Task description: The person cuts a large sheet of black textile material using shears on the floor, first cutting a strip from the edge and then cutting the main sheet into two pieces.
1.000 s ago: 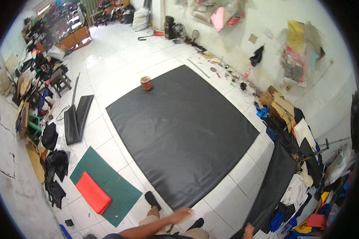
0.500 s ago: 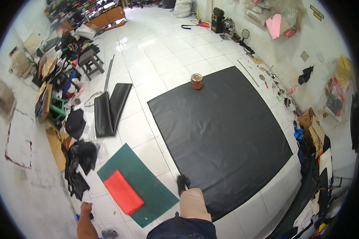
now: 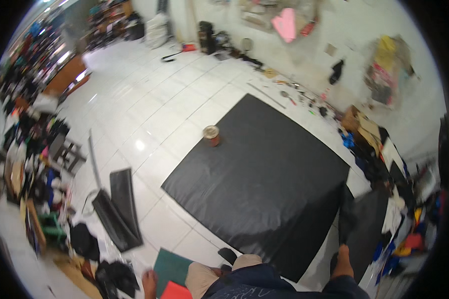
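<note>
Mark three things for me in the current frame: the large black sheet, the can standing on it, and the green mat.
Black sheet point(image 3: 267, 182): head view, middle of its upper face.
Can point(image 3: 212, 139): head view, its side below the rim.
Green mat point(image 3: 169, 267): head view, its visible part.

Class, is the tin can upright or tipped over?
Upright: the tin can stands on the large black sheet, its round top facing up.

Floor point(image 3: 134, 112) is glossy white tile. Directly on it lie: large black sheet point(image 3: 269, 184), lightly creased; folded black strip point(image 3: 123, 194), apart from it; green mat point(image 3: 170, 264).
</note>
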A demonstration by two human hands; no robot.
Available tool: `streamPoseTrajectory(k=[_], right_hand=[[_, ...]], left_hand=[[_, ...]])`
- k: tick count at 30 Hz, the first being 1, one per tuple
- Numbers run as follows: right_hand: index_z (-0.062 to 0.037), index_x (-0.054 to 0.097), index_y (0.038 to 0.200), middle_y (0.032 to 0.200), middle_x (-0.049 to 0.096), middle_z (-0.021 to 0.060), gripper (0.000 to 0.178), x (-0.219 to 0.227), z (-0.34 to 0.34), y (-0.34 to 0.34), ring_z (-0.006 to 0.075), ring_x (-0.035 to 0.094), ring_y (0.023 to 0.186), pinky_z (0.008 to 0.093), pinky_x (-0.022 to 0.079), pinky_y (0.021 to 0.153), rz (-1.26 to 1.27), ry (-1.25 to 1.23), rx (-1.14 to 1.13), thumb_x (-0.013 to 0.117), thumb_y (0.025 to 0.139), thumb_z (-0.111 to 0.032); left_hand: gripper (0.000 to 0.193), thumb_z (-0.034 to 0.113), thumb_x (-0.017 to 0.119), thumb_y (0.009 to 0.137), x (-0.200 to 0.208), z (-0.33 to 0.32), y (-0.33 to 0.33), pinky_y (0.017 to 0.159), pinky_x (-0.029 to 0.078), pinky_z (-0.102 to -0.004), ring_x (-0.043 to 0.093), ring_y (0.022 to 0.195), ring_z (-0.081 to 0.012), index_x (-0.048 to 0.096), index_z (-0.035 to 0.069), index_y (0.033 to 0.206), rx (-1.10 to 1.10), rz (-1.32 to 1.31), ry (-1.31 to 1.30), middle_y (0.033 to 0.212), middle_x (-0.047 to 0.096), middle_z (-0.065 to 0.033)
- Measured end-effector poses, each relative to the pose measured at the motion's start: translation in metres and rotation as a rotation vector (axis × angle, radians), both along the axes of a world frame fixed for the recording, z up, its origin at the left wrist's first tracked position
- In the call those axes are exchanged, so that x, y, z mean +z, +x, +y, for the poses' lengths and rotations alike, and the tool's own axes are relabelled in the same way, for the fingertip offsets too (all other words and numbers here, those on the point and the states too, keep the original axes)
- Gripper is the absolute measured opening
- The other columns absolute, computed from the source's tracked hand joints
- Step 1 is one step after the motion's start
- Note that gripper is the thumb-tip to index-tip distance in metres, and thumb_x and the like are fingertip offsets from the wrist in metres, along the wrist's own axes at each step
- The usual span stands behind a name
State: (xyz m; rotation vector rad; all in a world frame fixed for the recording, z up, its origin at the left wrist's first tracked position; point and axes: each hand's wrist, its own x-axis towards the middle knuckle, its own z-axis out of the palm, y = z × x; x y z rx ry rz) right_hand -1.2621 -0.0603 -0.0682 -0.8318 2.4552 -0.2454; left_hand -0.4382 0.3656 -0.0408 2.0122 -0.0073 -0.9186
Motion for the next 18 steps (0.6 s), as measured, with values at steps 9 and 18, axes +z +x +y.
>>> streamPoseTrajectory(k=[9, 18], right_hand=[[-0.0019, 0.064, 0.120, 0.129, 0.058, 0.0202, 0.043, 0.056, -0.110, 0.328, 0.0383, 0.059, 0.114, 0.0468, 0.046, 0.097, 0.192, 0.265, -0.098, 0.034, 0.096, -0.022], [0.0038, 0.062, 0.119, 0.129, 0.057, 0.0237, 0.051, 0.100, -0.180, 0.505, 0.0393, 0.056, 0.119, 0.0491, 0.045, 0.099, 0.279, 0.187, -0.263, 0.035, 0.097, -0.033]], left_hand=[[0.034, 0.031, 0.057, 0.095, -0.042, -0.160, 0.255, 0.070, 0.045, -0.0314, 0.055, 0.079, -0.0161, 0.057, 0.001, 0.112, -0.505, -0.192, 0.310, 0.088, 0.060, -0.0067], [0.043, 0.033, 0.060, 0.094, 0.028, -0.355, 0.671, 0.081, 0.047, -0.0344, 0.057, 0.092, -0.0201, 0.053, 0.003, 0.124, -0.707, -0.669, 0.452, 0.104, 0.062, -0.0111]])
